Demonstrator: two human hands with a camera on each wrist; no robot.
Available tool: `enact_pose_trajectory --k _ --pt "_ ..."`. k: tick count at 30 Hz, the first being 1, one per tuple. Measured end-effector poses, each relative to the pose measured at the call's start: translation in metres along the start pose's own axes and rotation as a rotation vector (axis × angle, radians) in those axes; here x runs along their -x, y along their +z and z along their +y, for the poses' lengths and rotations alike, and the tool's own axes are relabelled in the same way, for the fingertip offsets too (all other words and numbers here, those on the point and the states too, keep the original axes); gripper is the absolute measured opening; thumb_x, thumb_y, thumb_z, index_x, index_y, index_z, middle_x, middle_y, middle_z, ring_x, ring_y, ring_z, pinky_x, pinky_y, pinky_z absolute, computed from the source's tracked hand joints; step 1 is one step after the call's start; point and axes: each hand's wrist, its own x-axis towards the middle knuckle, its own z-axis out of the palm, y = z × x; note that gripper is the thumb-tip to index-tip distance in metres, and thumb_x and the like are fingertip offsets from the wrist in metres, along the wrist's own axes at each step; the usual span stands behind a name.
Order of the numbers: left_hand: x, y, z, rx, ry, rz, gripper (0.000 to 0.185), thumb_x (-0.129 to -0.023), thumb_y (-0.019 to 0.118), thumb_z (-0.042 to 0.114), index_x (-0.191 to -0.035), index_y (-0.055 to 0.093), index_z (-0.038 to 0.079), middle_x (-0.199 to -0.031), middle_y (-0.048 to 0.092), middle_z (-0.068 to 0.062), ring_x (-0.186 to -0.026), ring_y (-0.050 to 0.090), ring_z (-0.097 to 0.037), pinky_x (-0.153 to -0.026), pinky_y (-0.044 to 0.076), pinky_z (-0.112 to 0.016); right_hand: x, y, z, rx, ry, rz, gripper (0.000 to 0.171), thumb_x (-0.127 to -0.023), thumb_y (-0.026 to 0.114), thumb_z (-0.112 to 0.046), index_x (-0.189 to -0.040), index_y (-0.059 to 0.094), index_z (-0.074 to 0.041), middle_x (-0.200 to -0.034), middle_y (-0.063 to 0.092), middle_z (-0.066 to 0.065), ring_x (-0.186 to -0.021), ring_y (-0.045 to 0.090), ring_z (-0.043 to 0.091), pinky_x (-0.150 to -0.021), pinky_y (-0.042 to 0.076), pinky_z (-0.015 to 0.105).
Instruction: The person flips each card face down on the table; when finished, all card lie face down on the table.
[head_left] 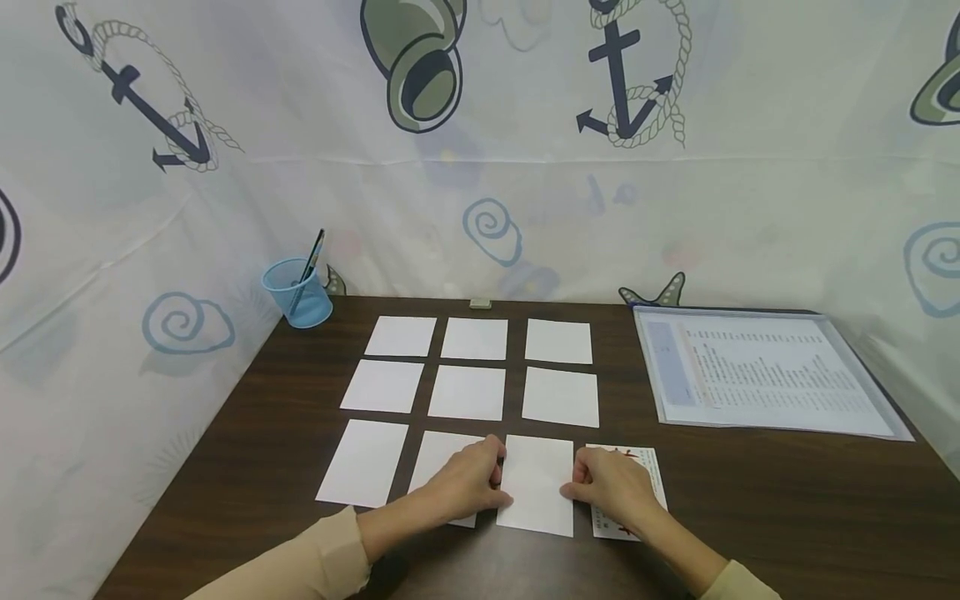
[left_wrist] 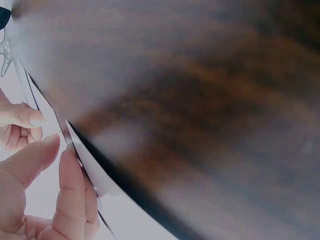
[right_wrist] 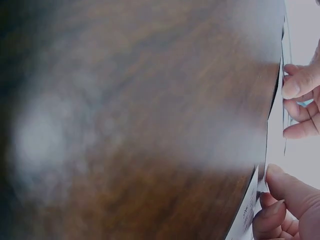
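Blank white card (head_left: 537, 482) between hands

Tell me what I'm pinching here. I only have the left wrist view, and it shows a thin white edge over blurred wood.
Observer: The head view shows a blank white card in the front row. Your left hand grips its left edge.
Operator: Where is my other hand?
Observer: The right hand grips the same card's right edge and lies over a red-printed card.
Operator: What lies further back?
Observer: Six white cards lie in two rows. A blue cup stands at the back left, and a printed sheet lies to the right.
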Motion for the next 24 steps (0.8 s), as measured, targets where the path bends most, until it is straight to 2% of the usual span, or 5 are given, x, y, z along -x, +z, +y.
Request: enact_pose_trajectory --k 8,12,18,22,24 --pt "-0.001 -0.004 0.002 -0.065 0.009 -0.04 0.047 -0.071 0.082 0.016 -0.105 0.054 0.0 -0.073 0.051 0.005 -0.061 0.045 -0.004 -0.057 0.041 -0.018 0.0 -0.001 0.0 0.008 -0.014 0.001 0.033 -0.07 0.081 -0.026 -0.06 0.05 -0.019 -0.053 0.044 -0.01 -0.05 0.04 0.009 -0.046 0.028 0.026" --pt "-0.005 -0.006 0.004 -0.071 0.02 -0.039 0.047 -0.07 0.082 0.017 -0.103 0.054 0.0 -0.073 0.051 0.004 -0.06 0.044 -0.005 -0.055 0.04 -0.018 -0.001 -0.007 0.005 -0.062 -0.005 -0.006 0.032 -0.072 0.08 -0.028 -0.063 0.051 -0.019 -0.053 0.044 -0.009 -0.05 0.039 0.008 -0.046 0.028 0.024" --pt "-0.023 -0.008 0.013 0.027 0.069 0.029 0.049 -0.072 0.081 0.019 -0.11 0.056 0.0 -0.078 0.055 0.001 -0.059 0.047 -0.003 -0.051 0.041 -0.018 -0.003 -0.036 0.033 -0.255 0.025 0.058 0.019 -0.079 0.075 -0.02 -0.082 0.059 -0.011 -0.062 0.047 -0.003 -0.055 0.041 0.008 -0.048 0.032 0.021" --pt "-0.038 -0.001 0.026 0.092 0.119 0.022 0.052 -0.074 0.081 0.02 -0.116 0.056 0.001 -0.085 0.057 -0.001 -0.061 0.052 -0.001 -0.051 0.044 -0.017 -0.001 -0.05 0.056 -0.273 0.05 0.061 0.024 -0.08 0.073 -0.015 -0.097 0.06 -0.005 -0.071 0.05 -0.001 -0.061 0.044 0.009 -0.052 0.037 0.021" --pt "-0.044 0.004 0.033 0.09 0.13 0.012 0.055 -0.074 0.081 0.022 -0.119 0.056 0.001 -0.087 0.057 0.0 -0.062 0.052 0.001 -0.053 0.044 -0.016 0.0 -0.053 0.065 -0.276 0.051 0.044 0.028 -0.079 0.074 -0.014 -0.101 0.059 -0.002 -0.074 0.051 0.0 -0.064 0.045 0.01 -0.054 0.039 0.021"
